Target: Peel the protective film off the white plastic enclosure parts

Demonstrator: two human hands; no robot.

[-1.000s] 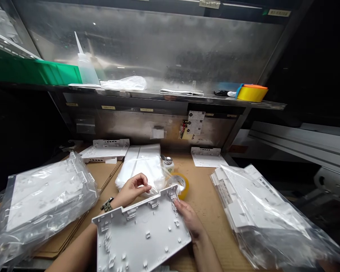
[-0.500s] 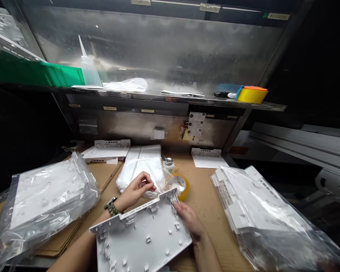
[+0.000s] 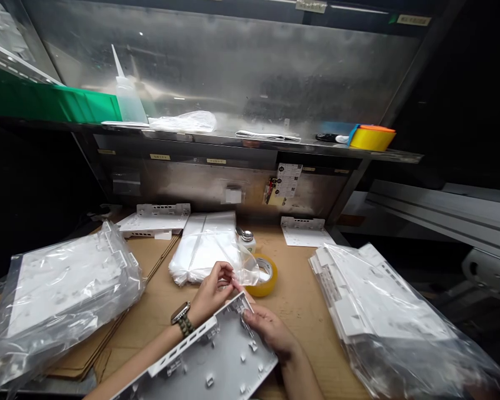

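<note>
My right hand point(image 3: 270, 330) gripped the white panel point(image 3: 229, 358); by its far corner, my left hand point(image 3: 210, 295) curled, hold unclear.

The left hand point(image 3: 211, 294) and right hand point(image 3: 273, 330) are bare, as are both forearms point(image 3: 302, 369). At the left wrist sits a watch point(image 3: 180, 313) with a dark, round-cornered rectangular face and a shiny metallic case; just beside it, a knobbly olive-green band point(image 3: 186, 325), beaded or braided, circles the wrist.

Held panel point(image 3: 225, 361): matt, smooth plastic
Right bag point(image 3: 385, 358): glossy, crinkled plastic film
Worktop point(image 3: 294, 278): matt cardboard
Back wall point(image 3: 233, 66): smooth, reflective metal
Tape roll point(image 3: 267, 286): glossy plastic
</note>
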